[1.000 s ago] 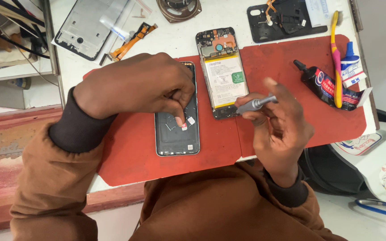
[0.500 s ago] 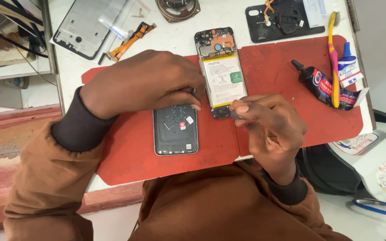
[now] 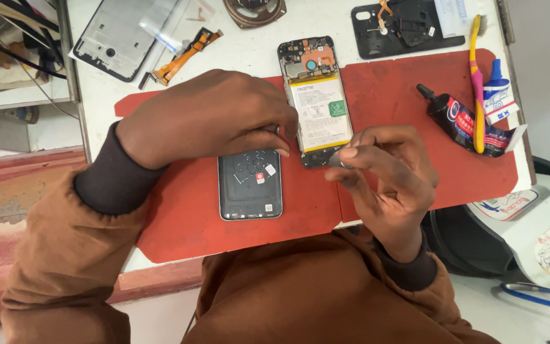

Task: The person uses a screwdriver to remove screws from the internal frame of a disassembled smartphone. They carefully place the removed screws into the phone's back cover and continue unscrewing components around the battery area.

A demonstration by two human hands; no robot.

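Observation:
My left hand [image 3: 218, 118] lies curled over the top end of a dark phone panel [image 3: 250, 191] on the red mat [image 3: 179, 223], pinning it with the fingertips. Just to the right lies an opened phone [image 3: 316, 102], its white battery and circuit board showing. My right hand [image 3: 386, 175] pinches a small grey screwdriver [image 3: 337, 159], with the tool's end at the bottom edge of the opened phone. Most of the screwdriver is hidden inside the fingers.
On the mat's right side lie a black glue tube [image 3: 456, 118], a yellow and pink toothbrush [image 3: 476, 76] and a small blue and white bottle [image 3: 495, 99]. At the back of the white table are a silver phone frame [image 3: 117, 39], an orange flex cable [image 3: 184, 54] and a black back cover [image 3: 408, 25].
My right hand has closed around the screwdriver and brought it in to the opened phone's bottom edge. My left hand has slid up, uncovering more of the dark panel.

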